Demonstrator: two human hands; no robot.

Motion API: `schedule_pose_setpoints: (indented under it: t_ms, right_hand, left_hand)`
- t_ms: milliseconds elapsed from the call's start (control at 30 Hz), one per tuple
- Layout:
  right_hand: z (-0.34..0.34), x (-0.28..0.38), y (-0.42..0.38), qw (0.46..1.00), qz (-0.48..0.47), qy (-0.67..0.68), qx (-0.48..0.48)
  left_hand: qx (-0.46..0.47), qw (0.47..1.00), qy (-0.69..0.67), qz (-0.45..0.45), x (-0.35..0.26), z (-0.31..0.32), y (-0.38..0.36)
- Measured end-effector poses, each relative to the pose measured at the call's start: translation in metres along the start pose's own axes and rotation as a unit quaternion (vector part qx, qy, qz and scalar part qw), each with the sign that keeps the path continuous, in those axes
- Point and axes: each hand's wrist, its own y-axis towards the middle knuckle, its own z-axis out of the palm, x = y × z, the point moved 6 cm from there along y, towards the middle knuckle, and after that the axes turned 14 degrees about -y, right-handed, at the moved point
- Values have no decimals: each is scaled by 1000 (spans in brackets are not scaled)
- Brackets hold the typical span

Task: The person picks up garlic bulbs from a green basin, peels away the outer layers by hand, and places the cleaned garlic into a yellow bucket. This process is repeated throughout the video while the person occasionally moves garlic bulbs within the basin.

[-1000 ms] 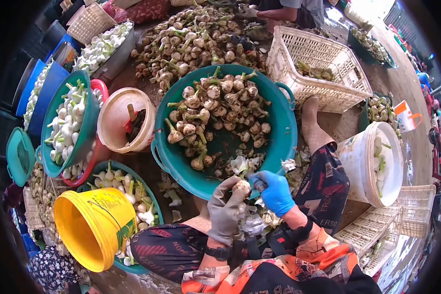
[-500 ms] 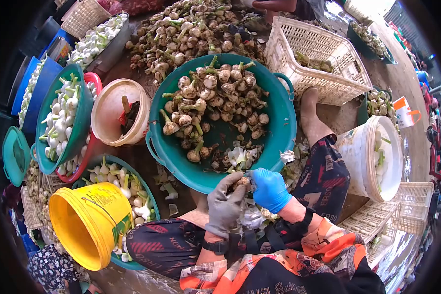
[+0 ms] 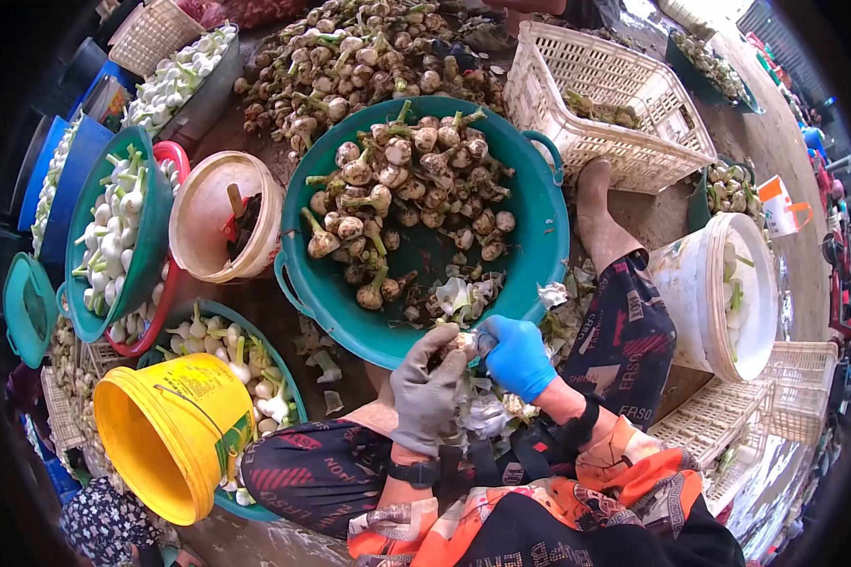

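My left hand (image 3: 427,387), in a grey glove, is closed around a garlic bulb (image 3: 461,342) that shows pale between the fingers. My right hand (image 3: 520,359), in a blue glove, is closed right beside the bulb; what its fingertips pinch is too small and covered to make out. Both hands are over the near rim of a large green basin (image 3: 407,348). Inside lie unpeeled garlic bulbs (image 3: 402,180) with short stems, and loose peeled skins (image 3: 463,298) lie close to my hands. More skins have gathered below, between my legs.
A heap of dirty garlic (image 3: 350,66) lies beyond the basin. White crate (image 3: 615,156) stands at the back right, white bucket (image 3: 667,307) at the right. On the left are a yellow bucket (image 3: 128,406), a pale bucket (image 3: 194,180) and a tilted basin of cleaned garlic (image 3: 113,236).
The bulb in my left hand shows a paler surface now. My right hand has shifted slightly down and away from it. The whole view has moved a little.
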Motion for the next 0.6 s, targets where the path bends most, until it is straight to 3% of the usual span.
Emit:
schedule_pose_setpoints:
  t_ms: [67, 100, 200, 233, 267, 333, 367, 400, 500, 533, 600]
  right_hand:
    - [16, -26, 2, 991, 93, 77, 61]
    - [22, -42, -1, 979, 148, 124, 59]
    - [20, -97, -15, 972, 210, -105, 23]
    - [19, -109, -21, 956, 190, -199, 106]
    - [14, -116, -24, 924, 165, -290, 185]
    - [-14, -85, -23, 907, 116, -307, 265]
    - [-27, -69, -18, 969, 82, -142, 182]
    - [-43, -56, -13, 995, 44, 27, 91]
    - [-55, -2, -4, 953, -31, 256, 159]
    - [-49, 7, -8, 960, -4, 202, 193]
    - [-47, 16, -7, 989, -111, 59, 76]
  left_hand:
    - [-1, 995, -74, -65, -2, -3, 1]
    - [21, 992, -125, -23, 3, -5, 2]
    - [66, 938, -339, -43, -11, -1, -10]
    - [152, 898, -411, -30, -10, -5, -8]
    - [176, 883, -433, -32, -14, -5, -7]
    - [124, 907, -400, -54, -21, 0, -9]
    - [128, 905, -401, -61, -17, -1, -10]
    - [135, 903, -402, -67, -11, -1, -8]
    - [136, 920, -361, -75, -6, 2, -8]
    - [133, 928, -340, -74, -7, 4, -7]
    - [92, 963, -248, -57, -19, 11, -9]
